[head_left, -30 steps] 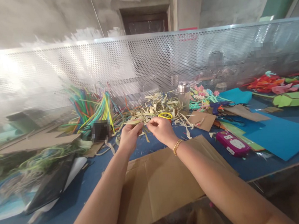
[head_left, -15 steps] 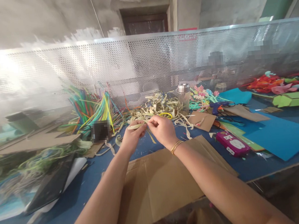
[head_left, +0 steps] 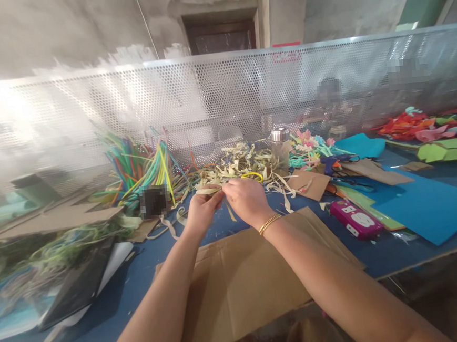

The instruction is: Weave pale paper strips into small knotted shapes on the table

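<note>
The left hand (head_left: 203, 210) pinches a pale strip (head_left: 209, 191) between thumb and fingers, the strip lying across the top of the grip. The right hand (head_left: 248, 198) meets it at the strip's right-hand end, its fingers drawn together there; they seem to nip that end, though the knuckles hide exactly how much they hold. Both hands are raised above the blue tabletop (head_left: 115, 296), nearly touching. A gold bracelet (head_left: 269, 224) circles the right wrist.

Taking the hands as the dial's centre, with twelve towards the perforated screen (head_left: 230, 86), a heap of similar pale strips (head_left: 247, 161) lies just beyond at one o'clock, with a yellow ring (head_left: 258, 176) on its near edge. At two o'clock stands a steel-capped bottle (head_left: 281, 146), with pastel flower shapes (head_left: 309, 141) just behind it to the right. A magenta case (head_left: 356, 220) sits between three and four, beside a bright blue sheet (head_left: 433, 207). Brown cardboard (head_left: 244, 275) spreads at six under the forearms, and coloured stems (head_left: 132, 157) fan out at ten.
</note>
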A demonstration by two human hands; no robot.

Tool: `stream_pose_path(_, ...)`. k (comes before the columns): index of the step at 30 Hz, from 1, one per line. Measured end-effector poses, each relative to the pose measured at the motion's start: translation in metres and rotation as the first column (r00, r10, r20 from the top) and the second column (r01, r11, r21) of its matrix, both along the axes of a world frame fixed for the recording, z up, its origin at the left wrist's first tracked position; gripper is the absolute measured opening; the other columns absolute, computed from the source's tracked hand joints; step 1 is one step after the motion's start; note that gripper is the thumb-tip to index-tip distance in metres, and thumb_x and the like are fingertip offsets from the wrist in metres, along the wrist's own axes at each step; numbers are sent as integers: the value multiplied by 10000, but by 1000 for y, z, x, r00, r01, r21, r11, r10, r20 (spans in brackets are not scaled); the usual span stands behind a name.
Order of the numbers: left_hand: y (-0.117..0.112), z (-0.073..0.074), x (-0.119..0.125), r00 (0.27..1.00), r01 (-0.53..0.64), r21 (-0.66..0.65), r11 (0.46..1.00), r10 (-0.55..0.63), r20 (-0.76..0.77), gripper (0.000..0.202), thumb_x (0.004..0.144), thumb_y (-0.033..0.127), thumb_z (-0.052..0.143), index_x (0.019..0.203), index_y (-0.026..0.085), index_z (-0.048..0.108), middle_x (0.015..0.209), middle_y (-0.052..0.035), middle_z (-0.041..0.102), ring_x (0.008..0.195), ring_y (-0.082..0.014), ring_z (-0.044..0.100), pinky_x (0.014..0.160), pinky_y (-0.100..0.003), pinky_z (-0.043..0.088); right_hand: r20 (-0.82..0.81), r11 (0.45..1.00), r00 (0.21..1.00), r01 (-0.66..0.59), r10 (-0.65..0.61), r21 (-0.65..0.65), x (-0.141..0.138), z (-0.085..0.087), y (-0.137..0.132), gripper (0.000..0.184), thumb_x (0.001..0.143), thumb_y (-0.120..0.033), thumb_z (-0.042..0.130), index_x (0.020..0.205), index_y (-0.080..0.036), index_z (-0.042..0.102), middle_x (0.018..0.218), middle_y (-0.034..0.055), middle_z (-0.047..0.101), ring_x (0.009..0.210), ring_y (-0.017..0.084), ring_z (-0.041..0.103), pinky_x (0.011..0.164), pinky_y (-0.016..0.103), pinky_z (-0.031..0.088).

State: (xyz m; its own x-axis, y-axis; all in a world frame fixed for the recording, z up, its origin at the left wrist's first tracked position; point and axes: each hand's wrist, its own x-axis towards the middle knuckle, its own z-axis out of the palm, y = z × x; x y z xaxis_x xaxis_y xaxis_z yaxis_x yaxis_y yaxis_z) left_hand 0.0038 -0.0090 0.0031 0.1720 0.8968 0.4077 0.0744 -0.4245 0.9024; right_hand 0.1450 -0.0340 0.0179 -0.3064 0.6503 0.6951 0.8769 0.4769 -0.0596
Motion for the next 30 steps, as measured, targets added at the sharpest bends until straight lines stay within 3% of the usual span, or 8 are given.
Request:
stream_pose_path(2,1,-1,-1,998,-15,66,998,19,-66,154,751,313,620,770,164,589,552,45,468,499,-94,394,488,-226,303,-43,1000,999,-1,0,-20,-1,-3,1,196,846,-164,472,710,-175,612,721,35,639,648,140,514,544,271,228)
stream_pose_path(4,2,-3,-3,990,-30,123,992,46,-132,144,763,311,603,797,171,600,600,33,502,530,-103,425,507,-226,328,-202,997,979,21,-36,-76,-2,-7,2,160,825,-173,502,709,-176,613,712,29,649,649,136,535,555,254,273)
stream_pose_path(9,2,-3,-5,958,-85,243,966,146,-247,145,781,313,583,857,191,599,696,8,574,625,-133,515,584,-236,387,-565,976,824,-92,-36,-197,-4,-17,8,151,818,-231,527,723,-190,636,685,13,669,631,125,578,601,223,379)
stream_pose_path(14,-2,1,-6,921,-153,289,945,242,-304,152,785,315,585,898,216,561,702,6,601,624,-143,552,598,-241,404,-638,974,770,-136,-9,-179,-6,-15,6,131,792,-219,540,718,-197,646,690,15,677,646,132,600,620,228,418)
stream_pose_path(21,-5,0,-6,902,-125,317,940,241,-359,111,805,298,560,894,232,563,772,3,622,670,-141,560,607,-230,404,-725,952,686,-186,-52,-244,-5,-17,9,98,709,-220,564,628,-192,610,608,0,646,574,125,577,548,221,401)
stream_pose_path(24,-5,2,-7,879,-121,346,930,263,-399,99,807,286,552,883,233,584,765,1,625,691,-146,561,625,-231,399,-808,919,585,-278,-70,-281,-6,-20,13,97,689,-229,563,608,-188,598,556,-13,606,528,117,552,506,214,393)
stream_pose_path(28,-5,3,-9,890,-128,322,938,252,-379,147,794,278,564,932,235,588,702,10,618,643,-148,558,606,-234,398,-924,831,372,-484,-87,-273,-8,-20,17,126,688,-262,573,591,-180,570,498,-33,542,444,96,495,434,202,375)
stream_pose_path(30,-4,3,-9,902,-143,282,949,243,-357,193,783,289,581,968,234,593,685,9,623,620,-152,562,589,-237,399,-942,804,319,-531,-100,-266,-8,-19,17,138,684,-267,582,581,-178,563,488,-35,533,421,88,476,408,198,362)
